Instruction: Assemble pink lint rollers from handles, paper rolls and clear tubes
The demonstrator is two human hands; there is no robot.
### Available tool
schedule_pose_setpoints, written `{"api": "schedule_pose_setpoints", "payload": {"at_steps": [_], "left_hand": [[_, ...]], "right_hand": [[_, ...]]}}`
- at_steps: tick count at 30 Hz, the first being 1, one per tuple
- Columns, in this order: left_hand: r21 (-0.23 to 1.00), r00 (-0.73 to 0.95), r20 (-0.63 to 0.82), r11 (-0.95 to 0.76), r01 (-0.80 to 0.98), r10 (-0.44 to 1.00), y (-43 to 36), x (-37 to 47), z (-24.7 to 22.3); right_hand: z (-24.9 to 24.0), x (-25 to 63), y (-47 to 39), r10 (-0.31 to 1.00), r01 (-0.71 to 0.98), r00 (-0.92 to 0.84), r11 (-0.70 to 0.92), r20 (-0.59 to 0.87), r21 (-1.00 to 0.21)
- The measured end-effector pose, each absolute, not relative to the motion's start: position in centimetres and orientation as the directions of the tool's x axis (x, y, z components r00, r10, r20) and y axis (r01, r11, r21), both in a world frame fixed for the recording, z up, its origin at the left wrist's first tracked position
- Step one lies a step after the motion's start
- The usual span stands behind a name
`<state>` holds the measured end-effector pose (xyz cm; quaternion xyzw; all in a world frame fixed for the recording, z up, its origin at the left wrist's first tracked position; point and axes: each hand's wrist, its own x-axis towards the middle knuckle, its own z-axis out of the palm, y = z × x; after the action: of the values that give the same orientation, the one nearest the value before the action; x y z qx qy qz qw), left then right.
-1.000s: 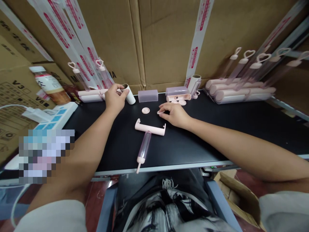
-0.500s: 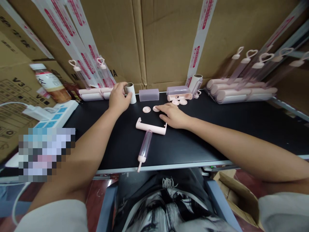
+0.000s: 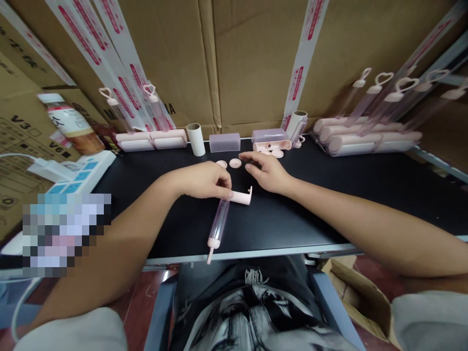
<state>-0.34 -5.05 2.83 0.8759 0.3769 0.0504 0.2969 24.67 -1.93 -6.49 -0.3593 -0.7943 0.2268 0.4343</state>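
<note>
A pink lint roller handle [image 3: 218, 224] with a clear grip lies on the black table, its crossbar turned away from me. My left hand [image 3: 204, 180] is closed over the left part of that crossbar, hiding it; thumb and fingertips meet at its middle. My right hand [image 3: 268, 171] hovers open, fingers apart, just right of a round pink cap [image 3: 235, 163]. A second pink cap [image 3: 221, 164] is partly covered by my left hand. A white adhesive paper roll [image 3: 196, 140] stands upright behind my left hand, next to a translucent lilac cover [image 3: 224, 143].
Pink lint rollers [image 3: 151, 140] stand at the back left, and several more [image 3: 369, 139] are stacked at the right. A pink holder part [image 3: 272, 146] and another roll [image 3: 295, 124] sit at the back. A power strip [image 3: 86, 170] and bottle [image 3: 71, 124] are on the left.
My left hand has let go of the white roll and come forward and right onto the handle's crossbar. My right hand has shifted slightly off the pink cap.
</note>
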Motion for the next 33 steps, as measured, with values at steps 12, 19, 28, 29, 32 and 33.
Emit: {"api": "schedule_pose_setpoints", "payload": {"at_steps": [12,19,28,29,32,33], "left_hand": [[0.490,0.401,0.285,-0.492,0.720,0.871,-3.9,-1.3,3.4],[0.526,0.360,0.359,-0.505,0.684,0.861,-4.0,-0.3,2.8],[0.982,0.670,-0.096,-0.040,0.185,0.736,-4.8,-1.2,3.5],[0.990,0.725,-0.122,0.031,0.138,0.678,-5.1,-1.1,3.3],[0.986,0.817,-0.115,0.164,0.025,0.565,-5.4,-0.8,2.6],[0.983,0.829,-0.109,0.182,0.008,0.549,-5.4,-0.7,2.4]], "right_hand": [[-4.8,24.9,-3.4,0.926,-0.028,-0.238,0.296,0.294,-0.955],[-3.6,25.5,-4.3,0.825,0.101,-0.558,0.174,0.089,-0.980],[-4.0,26.6,-3.3,0.690,-0.018,-0.626,0.453,0.364,-0.891],[-4.0,26.6,-3.4,0.675,-0.029,-0.643,0.451,0.362,-0.892],[-4.0,26.6,-3.5,0.603,-0.068,-0.698,0.482,0.387,-0.874],[-4.0,26.6,-3.4,0.582,-0.068,-0.712,0.499,0.393,-0.864]]}}
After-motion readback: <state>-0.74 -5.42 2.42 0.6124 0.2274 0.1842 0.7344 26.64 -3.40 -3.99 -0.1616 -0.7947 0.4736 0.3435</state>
